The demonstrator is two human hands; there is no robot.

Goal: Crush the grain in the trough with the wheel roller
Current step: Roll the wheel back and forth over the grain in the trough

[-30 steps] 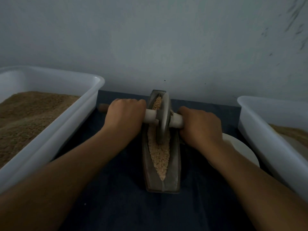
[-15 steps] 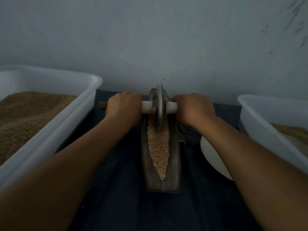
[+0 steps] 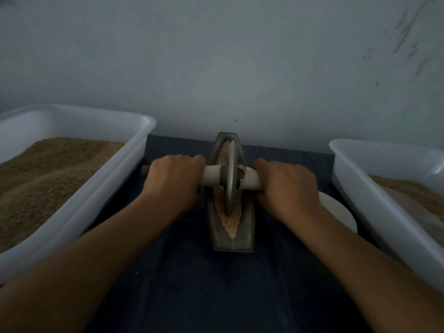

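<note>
A narrow boat-shaped metal trough (image 3: 247, 234) lies lengthwise on a dark blue cloth, filled with pale crushed grain (image 3: 233, 222). The grey wheel roller (image 3: 231, 179) stands on edge in the grain near the trough's middle. Its pale axle handle (image 3: 211, 177) sticks out to both sides. My left hand (image 3: 174, 179) grips the left part of the handle, and my right hand (image 3: 287, 186) grips the right part. The handle's brown left tip shows beyond my left hand.
A white tub (image 3: 115, 188) heaped with brown grain stands at the left. Another white tub (image 3: 374, 200) with some grain stands at the right. A white plate (image 3: 341, 212) lies between the trough and the right tub. A grey wall rises just behind the trough.
Over the last second the wheel rolled to the trough's far end and has come back toward me to the middle. Both hands moved with it.
</note>
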